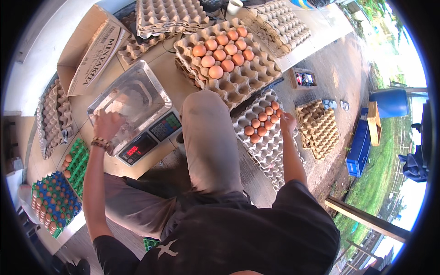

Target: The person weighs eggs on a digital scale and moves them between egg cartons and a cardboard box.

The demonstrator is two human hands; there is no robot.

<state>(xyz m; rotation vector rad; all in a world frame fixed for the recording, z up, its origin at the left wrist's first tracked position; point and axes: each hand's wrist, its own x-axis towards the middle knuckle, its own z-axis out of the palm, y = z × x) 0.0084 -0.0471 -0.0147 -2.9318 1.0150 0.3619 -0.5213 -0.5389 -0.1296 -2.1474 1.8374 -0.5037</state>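
Observation:
My left hand (109, 124) is over the near left part of the metal pan (137, 92) of a digital scale; whether its fingers touch the pan is hard to tell. The scale's display (133, 150) is lit red. My right hand (288, 123) is at the right edge of a grey pulp egg tray (275, 154), its fingertips at a brown egg (279, 112). Several brown eggs (262, 117) lie in that tray. Beyond my knee, a stack of brown pulp trays (254, 80) bears several more eggs (219, 55).
A cardboard box (92, 58) stands behind the scale. At left are a green tray (76, 168) and stacked egg-filled trays (56, 202). Empty pulp trays (318, 130) are stacked at right, with a small wooden box (302, 78) beyond. More pulp trays (170, 17) and a cup (234, 7) are at the top.

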